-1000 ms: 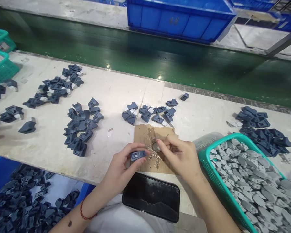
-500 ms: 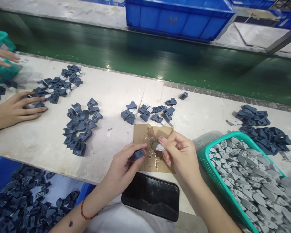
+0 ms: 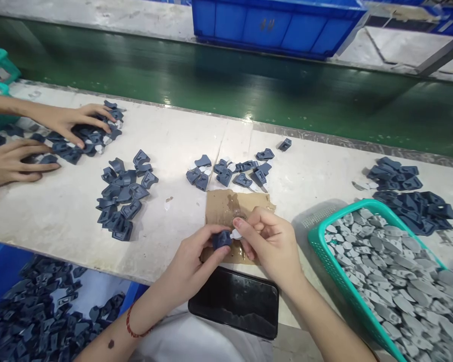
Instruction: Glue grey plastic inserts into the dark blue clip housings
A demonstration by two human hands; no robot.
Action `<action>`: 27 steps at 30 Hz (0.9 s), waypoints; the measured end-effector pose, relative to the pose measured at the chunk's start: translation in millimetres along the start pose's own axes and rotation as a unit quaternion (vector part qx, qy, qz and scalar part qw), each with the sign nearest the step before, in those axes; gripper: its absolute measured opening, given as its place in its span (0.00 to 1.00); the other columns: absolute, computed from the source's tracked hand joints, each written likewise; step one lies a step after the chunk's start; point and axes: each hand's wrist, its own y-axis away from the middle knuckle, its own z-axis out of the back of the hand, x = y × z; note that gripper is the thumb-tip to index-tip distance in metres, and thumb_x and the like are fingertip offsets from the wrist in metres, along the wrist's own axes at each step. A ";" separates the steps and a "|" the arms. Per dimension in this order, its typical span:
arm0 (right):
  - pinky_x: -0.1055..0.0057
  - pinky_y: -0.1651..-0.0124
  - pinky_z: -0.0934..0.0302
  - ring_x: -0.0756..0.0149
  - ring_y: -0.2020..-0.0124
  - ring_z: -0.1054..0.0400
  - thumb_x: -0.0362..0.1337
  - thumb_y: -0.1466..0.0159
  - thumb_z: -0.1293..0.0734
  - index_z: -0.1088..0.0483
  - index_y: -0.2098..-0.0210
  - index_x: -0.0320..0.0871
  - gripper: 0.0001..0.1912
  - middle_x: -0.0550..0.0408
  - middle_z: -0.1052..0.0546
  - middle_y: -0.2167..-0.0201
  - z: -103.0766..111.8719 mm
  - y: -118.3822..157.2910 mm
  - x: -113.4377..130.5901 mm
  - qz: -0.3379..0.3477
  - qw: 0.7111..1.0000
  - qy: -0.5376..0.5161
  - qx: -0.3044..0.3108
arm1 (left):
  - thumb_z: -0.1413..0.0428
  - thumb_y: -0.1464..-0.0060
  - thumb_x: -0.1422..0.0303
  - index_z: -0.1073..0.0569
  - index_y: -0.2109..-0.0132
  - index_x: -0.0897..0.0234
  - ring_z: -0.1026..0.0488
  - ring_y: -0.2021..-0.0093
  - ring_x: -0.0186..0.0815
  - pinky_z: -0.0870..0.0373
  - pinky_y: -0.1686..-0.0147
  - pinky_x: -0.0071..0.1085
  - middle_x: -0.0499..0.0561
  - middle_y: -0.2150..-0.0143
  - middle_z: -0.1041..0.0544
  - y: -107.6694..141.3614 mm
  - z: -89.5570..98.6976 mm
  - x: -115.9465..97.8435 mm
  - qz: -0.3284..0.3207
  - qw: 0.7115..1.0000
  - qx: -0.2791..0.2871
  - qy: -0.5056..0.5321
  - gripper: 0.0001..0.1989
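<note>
Between thumb and fingers, my left hand (image 3: 196, 256) holds a dark blue plastic part (image 3: 222, 240). My right hand (image 3: 270, 241) pinches a small light grey plastic piece (image 3: 235, 234), its tip up against the right side of the blue part. Whether the tip has entered the blue part, I cannot tell. Both hands are over a piece of brown cardboard (image 3: 219, 206) wet with a shiny liquid. Right behind the cardboard lie several blue parts (image 3: 223, 173), some with grey pieces by them. A black phone (image 3: 234, 304) lies at the table's near edge below my hands.
A green basket (image 3: 317, 236) full of grey pieces stands at right, with piles of blue parts (image 3: 415, 211) behind it. More blue parts (image 3: 123, 193) lie at left. Another person's hands (image 3: 66, 123) work in a pile at far left. A blue bin (image 3: 130, 296) sits below.
My right hand has brought the grey piece left from the wet cardboard to the blue part, which my left hand has turned. The other person's far hand has reached right onto the pile.
</note>
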 end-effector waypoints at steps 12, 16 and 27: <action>0.77 0.83 0.50 0.75 0.87 0.46 0.50 0.34 0.28 0.38 0.77 0.46 0.24 0.63 0.35 0.88 -1.0 -0.4 -4.0 -0.003 0.999 0.050 0.001 | 0.48 0.28 0.59 0.27 0.42 0.60 0.31 0.69 0.34 0.37 0.68 0.28 0.48 0.65 0.25 2.5 0.9 0.6 -0.010 0.999 -0.003 -0.034 0.14; 0.76 0.82 0.49 0.74 0.86 0.45 0.48 0.34 0.29 0.38 0.78 0.46 0.22 0.63 0.34 0.88 -0.4 0.0 -2.5 0.009 0.997 0.073 0.001 | 0.48 0.28 0.58 0.27 0.42 0.61 0.30 0.67 0.35 0.36 0.67 0.28 0.49 0.64 0.24 2.8 1.4 1.5 -0.010 0.999 -0.003 -0.043 0.15; 0.75 0.79 0.47 0.73 0.83 0.42 0.51 0.29 0.33 0.39 0.75 0.46 0.23 0.63 0.35 0.85 3.6 5.3 -16.6 0.020 0.989 0.144 0.004 | 0.48 0.29 0.62 0.27 0.45 0.62 0.33 0.74 0.33 0.41 0.73 0.28 0.45 0.70 0.28 0.9 0.7 -4.3 -0.030 0.997 -0.015 -0.068 0.12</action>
